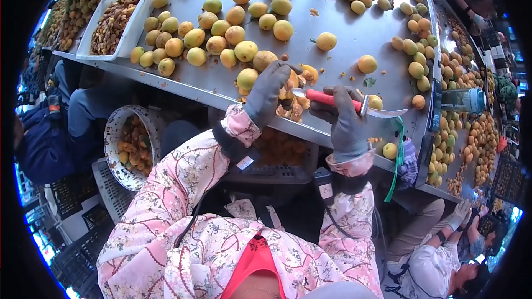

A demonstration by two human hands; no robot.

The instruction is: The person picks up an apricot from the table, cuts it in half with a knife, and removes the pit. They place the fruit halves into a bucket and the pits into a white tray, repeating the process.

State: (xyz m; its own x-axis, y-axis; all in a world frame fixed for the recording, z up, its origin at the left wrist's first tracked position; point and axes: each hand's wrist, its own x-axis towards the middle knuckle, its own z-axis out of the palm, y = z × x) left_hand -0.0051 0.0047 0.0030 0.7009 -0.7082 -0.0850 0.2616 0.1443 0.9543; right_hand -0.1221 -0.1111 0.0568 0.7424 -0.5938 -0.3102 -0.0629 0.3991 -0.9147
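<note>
My left hand (267, 93), in a grey glove, is closed at the table's front edge. Between its curled fingers shows the orange flesh of a cut apricot (289, 84), partly hidden by the glove. My right hand (346, 122), also gloved, grips the red handle of a pitting knife (327, 98). A small spoon-like tip points left toward the cut fruit, and a curved blade sticks out to the right. Below my left hand, cut apricot pieces (290, 112) lie at the edge. Whole apricots (245, 51) sit just beyond.
A white tray (117, 50) of pits stands at the left of the metal table (327, 14). Beneath are a white bucket (112, 127) of cut fruit and a dark crate (269, 174). A green strap (397, 160) hangs at right, near a bottle (465, 100). Other people sit on both sides.
</note>
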